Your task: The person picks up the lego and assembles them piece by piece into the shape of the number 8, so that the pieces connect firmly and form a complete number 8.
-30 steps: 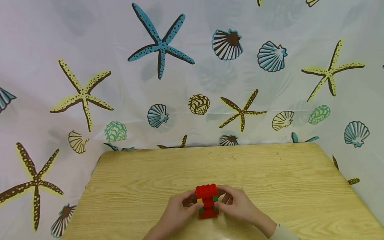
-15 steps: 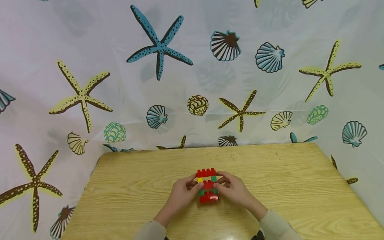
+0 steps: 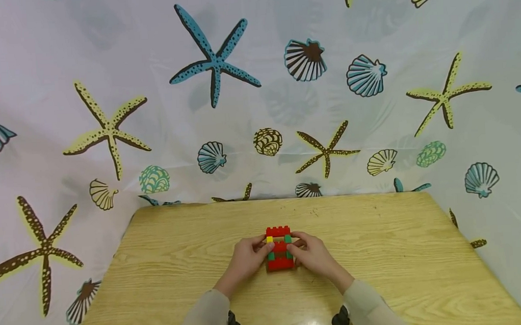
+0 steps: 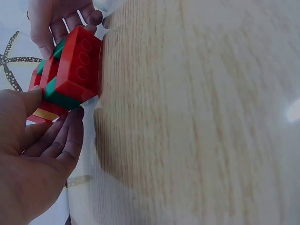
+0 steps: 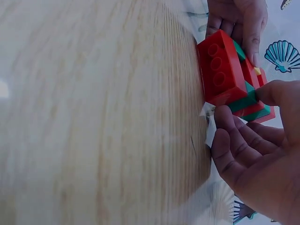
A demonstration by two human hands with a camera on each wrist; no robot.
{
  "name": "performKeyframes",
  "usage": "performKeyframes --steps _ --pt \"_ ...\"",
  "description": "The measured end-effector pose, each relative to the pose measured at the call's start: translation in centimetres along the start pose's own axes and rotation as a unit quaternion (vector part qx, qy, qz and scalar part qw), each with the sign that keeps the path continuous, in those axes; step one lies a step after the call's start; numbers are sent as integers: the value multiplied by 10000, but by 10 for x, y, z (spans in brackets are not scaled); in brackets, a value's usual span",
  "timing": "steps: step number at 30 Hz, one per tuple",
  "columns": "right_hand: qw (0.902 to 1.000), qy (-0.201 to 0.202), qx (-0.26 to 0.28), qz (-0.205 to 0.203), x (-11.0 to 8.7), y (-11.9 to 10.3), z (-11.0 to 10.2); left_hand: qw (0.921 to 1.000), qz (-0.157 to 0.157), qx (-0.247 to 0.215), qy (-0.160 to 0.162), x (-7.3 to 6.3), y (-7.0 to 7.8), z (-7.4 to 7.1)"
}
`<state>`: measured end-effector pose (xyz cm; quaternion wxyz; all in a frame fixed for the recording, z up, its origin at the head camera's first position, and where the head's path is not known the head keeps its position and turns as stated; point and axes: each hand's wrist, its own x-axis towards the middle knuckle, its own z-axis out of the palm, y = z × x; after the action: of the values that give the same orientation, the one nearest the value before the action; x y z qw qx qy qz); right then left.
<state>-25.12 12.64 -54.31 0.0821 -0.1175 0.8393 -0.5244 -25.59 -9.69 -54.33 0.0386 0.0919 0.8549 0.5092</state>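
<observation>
A stack of toy building bricks is held between both hands over the middle of the table. Three long red bricks form its levels, with small bricks at the ends between them and gaps in the middle. One small brick is yellow, at the upper left; the others are green. My left hand grips the left side, thumb on the near face and fingers behind. On the right side, my right hand pinches it the same way. The bottom red brick shows its hollow underside with round tubes in the right wrist view.
The wooden table has a light spot reflected near its front edge. A white curtain printed with starfish and shells surrounds its back and sides. Dark devices sit under both sleeves.
Both hands have carried the brick stack away from the body, up in the view. It has tilted, so its gaps now show. The grip stays on both sides.
</observation>
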Motion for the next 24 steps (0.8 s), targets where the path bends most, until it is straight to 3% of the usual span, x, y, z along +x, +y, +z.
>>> performKeyframes --steps 10,24 --pt "9995 70 -286 94 6 3 5 9989 -239 159 363 3 -2 7" --pt "9989 43 -435 160 8 4 5 9968 -481 360 533 10 -6 13"
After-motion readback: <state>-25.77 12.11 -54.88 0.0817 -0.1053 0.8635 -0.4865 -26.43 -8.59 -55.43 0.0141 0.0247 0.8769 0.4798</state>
